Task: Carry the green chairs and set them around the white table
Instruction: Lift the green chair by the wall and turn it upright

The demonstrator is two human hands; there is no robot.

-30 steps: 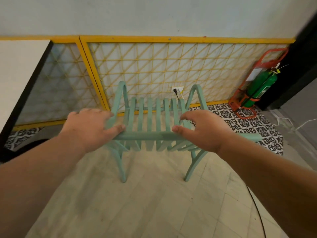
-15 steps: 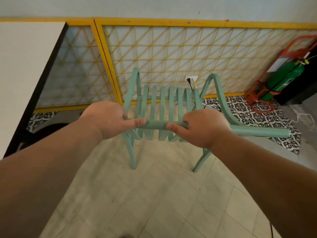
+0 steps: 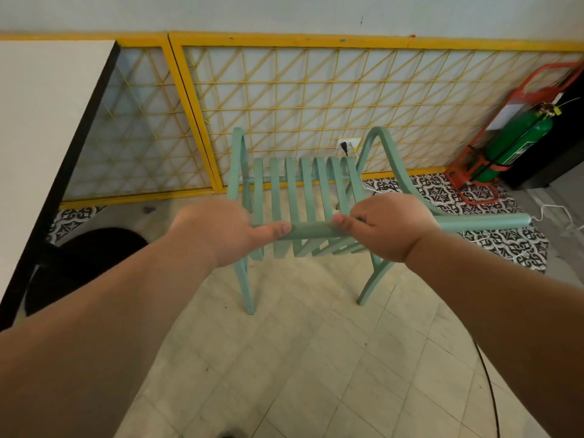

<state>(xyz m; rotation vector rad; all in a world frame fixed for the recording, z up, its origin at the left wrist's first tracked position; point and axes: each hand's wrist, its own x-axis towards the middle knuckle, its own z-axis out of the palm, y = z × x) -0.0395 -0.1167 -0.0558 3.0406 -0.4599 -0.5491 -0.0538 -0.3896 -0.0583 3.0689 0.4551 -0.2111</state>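
Note:
A pale green slatted chair (image 3: 308,188) stands in front of me, seen from behind and above, its seat pointing toward the yellow lattice wall. My left hand (image 3: 218,230) and my right hand (image 3: 387,224) are both closed around the chair's round top rail, thumbs pointing inward along it. The rail's right end juts out past my right wrist. Two legs show beneath my hands against the tiled floor; I cannot tell whether they touch it. The white table (image 3: 41,134), edged in black, fills the left side.
A yellow-framed lattice panel (image 3: 316,99) runs along the wall behind the chair. A green fire extinguisher (image 3: 518,143) in a red stand sits at the right. A black round base (image 3: 85,263) lies under the table. Cables trail across the patterned tiles at right.
My hands went from hovering open over the top rail to closing around it. The view moved closer and rightwards, bringing the table further into frame.

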